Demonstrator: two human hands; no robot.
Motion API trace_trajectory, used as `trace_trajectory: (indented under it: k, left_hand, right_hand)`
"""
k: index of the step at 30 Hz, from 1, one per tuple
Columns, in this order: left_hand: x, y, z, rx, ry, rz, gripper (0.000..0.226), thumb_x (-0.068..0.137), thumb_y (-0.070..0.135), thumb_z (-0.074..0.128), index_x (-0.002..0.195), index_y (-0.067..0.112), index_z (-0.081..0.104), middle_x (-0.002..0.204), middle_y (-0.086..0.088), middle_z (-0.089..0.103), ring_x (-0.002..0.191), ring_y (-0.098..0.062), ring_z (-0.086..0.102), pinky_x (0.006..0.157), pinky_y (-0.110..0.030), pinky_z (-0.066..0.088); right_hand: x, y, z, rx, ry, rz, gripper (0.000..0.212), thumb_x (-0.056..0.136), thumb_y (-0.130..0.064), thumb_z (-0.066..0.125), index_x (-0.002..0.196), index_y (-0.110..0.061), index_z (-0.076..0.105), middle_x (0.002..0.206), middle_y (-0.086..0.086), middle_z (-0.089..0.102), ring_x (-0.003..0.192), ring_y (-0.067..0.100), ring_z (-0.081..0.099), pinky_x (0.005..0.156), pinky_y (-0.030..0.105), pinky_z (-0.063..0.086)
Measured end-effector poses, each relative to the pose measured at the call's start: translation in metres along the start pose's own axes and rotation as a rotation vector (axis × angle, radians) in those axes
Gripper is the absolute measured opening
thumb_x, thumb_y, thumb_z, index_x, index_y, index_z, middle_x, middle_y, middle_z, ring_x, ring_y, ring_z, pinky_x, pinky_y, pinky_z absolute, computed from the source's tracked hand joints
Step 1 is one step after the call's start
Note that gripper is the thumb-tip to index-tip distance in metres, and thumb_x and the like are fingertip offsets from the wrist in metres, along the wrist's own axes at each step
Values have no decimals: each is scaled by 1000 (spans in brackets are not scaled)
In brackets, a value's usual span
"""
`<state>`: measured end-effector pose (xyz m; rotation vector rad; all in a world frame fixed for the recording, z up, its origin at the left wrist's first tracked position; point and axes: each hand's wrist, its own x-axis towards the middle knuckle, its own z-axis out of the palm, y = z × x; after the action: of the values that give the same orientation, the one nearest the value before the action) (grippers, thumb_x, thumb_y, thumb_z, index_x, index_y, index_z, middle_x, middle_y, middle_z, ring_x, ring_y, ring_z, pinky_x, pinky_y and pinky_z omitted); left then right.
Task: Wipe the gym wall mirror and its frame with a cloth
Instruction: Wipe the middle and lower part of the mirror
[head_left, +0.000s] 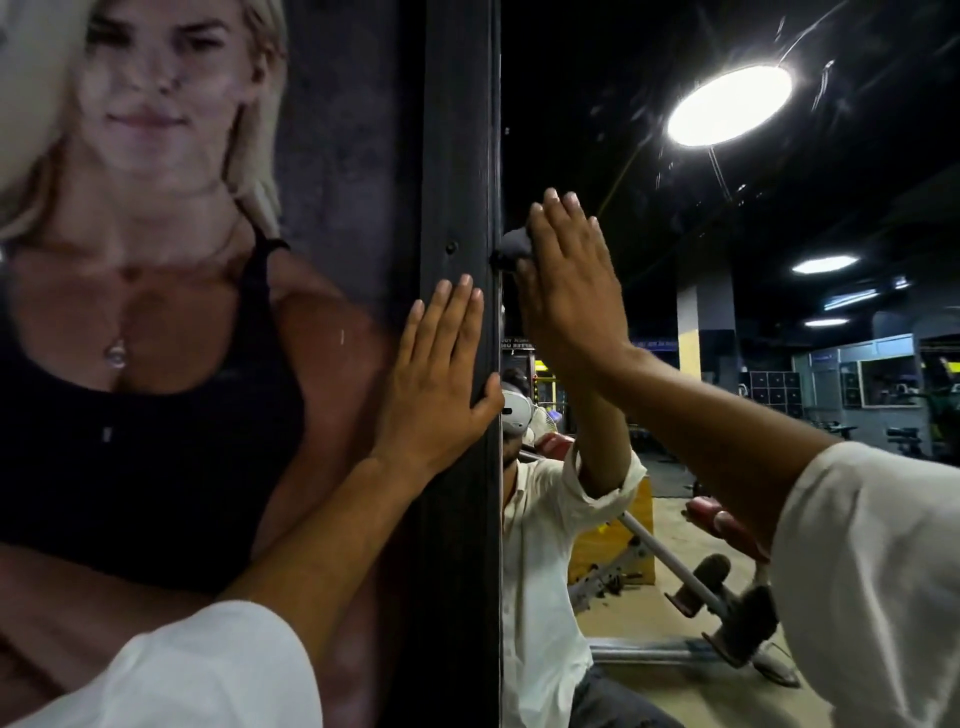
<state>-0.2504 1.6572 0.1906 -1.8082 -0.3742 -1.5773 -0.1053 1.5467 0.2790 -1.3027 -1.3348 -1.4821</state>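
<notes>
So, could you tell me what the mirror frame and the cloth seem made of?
Frame: probably wood painted matt black, with faint lengthwise grain and a screw head. Cloth: soft dark fabric, bunched in rounded folds; weave too blurred to tell.

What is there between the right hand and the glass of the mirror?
A dark cloth, pressed to the mirror by the flat right hand, bulging out beside the black frame. The head view shows it.

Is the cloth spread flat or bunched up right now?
Bunched: the cloth shows as a dark wad bulging from under the flat right hand, against the mirror beside the frame.
</notes>
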Motion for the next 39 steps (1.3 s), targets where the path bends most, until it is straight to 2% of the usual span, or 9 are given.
trace_trajectory:
  k: [4,11,15,19,21,25,30,35,39]
  left_hand:
    - [0,1,-1,24,-20,4,83,101,43,42,168,2,17,177,-17,11,165,-31,7,133,-54,15]
    - [-4,10,-2,68,-42,14,72,107,33,28,168,-1,12,177,-21,6,165,-35,5,133,-55,13]
    - [-24,28,-2,52,-105,39,74,101,28,24,168,-2,11,177,-21,1,165,-35,3,134,-53,10]
    - [-77,46,1,118,-184,259,76,102,25,34,167,-3,7,177,-21,3,165,-36,3,133,-53,10]
    - [-103,55,-1,118,-175,284,75,105,26,39,167,-4,9,177,-21,8,165,-36,8,133,-54,12]
    - [-130,64,-5,112,-218,265,75,105,26,39,168,-2,10,177,-20,10,164,-37,9,133,-55,10]
    - [-133,64,-7,77,-211,248,70,105,25,39,170,7,17,176,-18,15,164,-36,14,133,-56,11]
    - [-131,64,-10,94,-228,252,70,105,26,39,170,12,19,176,-18,16,164,-36,13,133,-57,10]
    - [-130,67,-11,93,-210,242,70,104,26,42,170,12,22,175,-19,19,163,-37,16,133,-56,10]
  right_hand:
    - [-1,3,-3,-18,-113,-207,58,114,-39,33,164,-10,29,174,11,20,163,22,9,133,40,5]
    - [-58,5,-2,97,-14,-36,55,114,-33,40,163,-11,32,174,9,20,163,20,8,133,42,6]
    - [-167,1,-10,64,-232,-272,60,111,-27,49,164,-7,30,174,12,17,163,25,6,133,46,8]
    - [-245,20,-26,-75,-453,-646,60,110,-23,45,164,-6,28,174,15,16,162,31,11,130,53,18]
    - [-248,30,-31,-85,-442,-597,60,110,-23,45,164,-6,28,173,16,18,162,31,13,130,53,18]
    - [-279,3,-30,-29,-322,-214,64,107,-17,57,162,1,29,172,21,19,161,37,14,130,56,16]
    - [-361,-25,-21,2,-586,-606,60,110,-22,33,166,-3,19,174,17,11,162,35,7,131,54,13]
    - [-364,-17,-23,-8,-686,-854,61,114,-25,31,167,-5,10,176,14,2,163,32,1,131,51,10]
    - [-375,-12,-28,-22,-617,-586,65,111,-29,37,167,-6,13,176,14,5,163,31,3,132,51,10]
